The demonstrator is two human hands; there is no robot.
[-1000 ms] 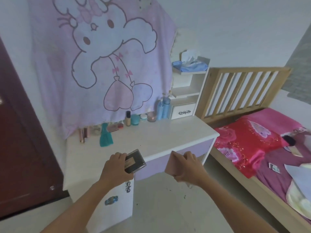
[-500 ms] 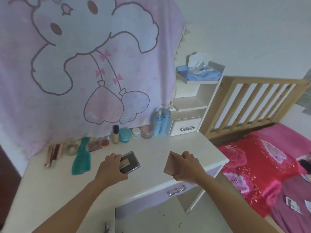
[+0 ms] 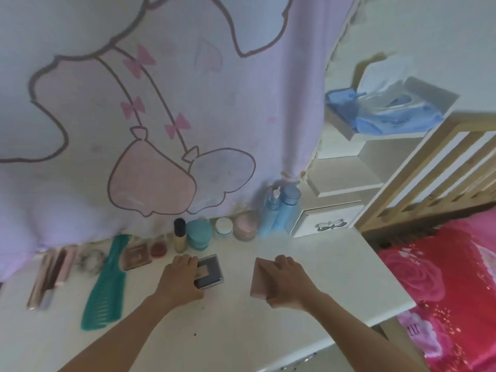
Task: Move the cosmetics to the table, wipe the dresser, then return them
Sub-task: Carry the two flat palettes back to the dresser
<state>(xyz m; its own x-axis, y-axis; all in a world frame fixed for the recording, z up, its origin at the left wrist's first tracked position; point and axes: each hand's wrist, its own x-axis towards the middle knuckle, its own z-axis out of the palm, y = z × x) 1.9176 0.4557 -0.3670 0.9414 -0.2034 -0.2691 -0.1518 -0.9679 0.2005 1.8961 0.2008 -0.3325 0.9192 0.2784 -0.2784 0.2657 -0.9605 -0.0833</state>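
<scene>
**Both hands loaded over the dresser top**

- From my feed, the left hand point(image 3: 179, 280) is wrapped round the left side of a dark square compact point(image 3: 210, 271), fingers curled over its edge. The compact lies flat, near the middle of the dresser point(image 3: 335, 277). I cannot tell whether it is touching the top or held just above it.
- The right hand point(image 3: 287, 284) grips a flat pink case point(image 3: 259, 280), fingers hooked over its upper edge. The case is tilted, its broad face turned left, and sits right of the compact, well apart from it.
- Along the back edge, left to right:
  - a cluster of slim tubes point(image 3: 51, 277)
  - a green comb point(image 3: 106, 288), reaching toward the front edge
  - a brownish palette point(image 3: 137, 256)
  - a small red pot point(image 3: 159, 249)
  - a black-capped foundation bottle point(image 3: 179, 236)
  - a teal jar point(image 3: 198, 234)
  - a white-lidded jar point(image 3: 223, 226)
  - a pink jar point(image 3: 245, 226)
  - two blue bottles point(image 3: 271, 213), touching each other
- In the back right corner stands a small white drawer unit point(image 3: 327, 222), just beside the bottles. A blue cloth point(image 3: 389, 116) sits on the shelf above it.
- A pink cartoon-print curtain point(image 3: 188, 103) hangs behind the row.
- Off the right edge are a wooden bed rail point(image 3: 442, 162) and a red floral bedcover point(image 3: 442, 291).
</scene>
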